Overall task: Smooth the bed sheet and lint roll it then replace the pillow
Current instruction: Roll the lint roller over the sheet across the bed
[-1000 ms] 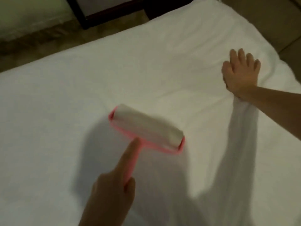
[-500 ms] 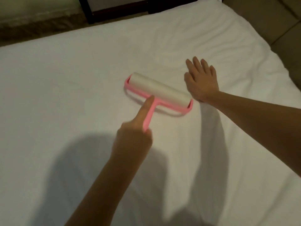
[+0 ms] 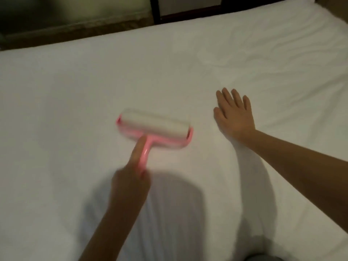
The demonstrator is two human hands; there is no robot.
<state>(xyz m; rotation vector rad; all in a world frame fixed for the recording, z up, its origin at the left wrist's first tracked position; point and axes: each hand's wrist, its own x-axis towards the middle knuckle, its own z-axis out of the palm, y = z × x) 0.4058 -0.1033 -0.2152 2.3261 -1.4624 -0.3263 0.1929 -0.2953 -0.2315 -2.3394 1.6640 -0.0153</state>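
Note:
A white bed sheet covers the whole bed. My left hand grips the pink handle of a lint roller, with the index finger laid along the handle. The roller's white drum lies on the sheet at the centre and looks blurred. To its right, my right hand rests flat on the sheet with straight fingers, apart from the roller. Creases show in the sheet at the upper right. No pillow is in view.
The bed's far edge runs across the top, with dark floor and a dark furniture frame beyond it. A brownish surface borders the bed's top right corner. Shadows of my arms fall on the near sheet.
The roller went away from me across the sheet, then came back toward me and to the left. My right hand slid left along the sheet, staying flat.

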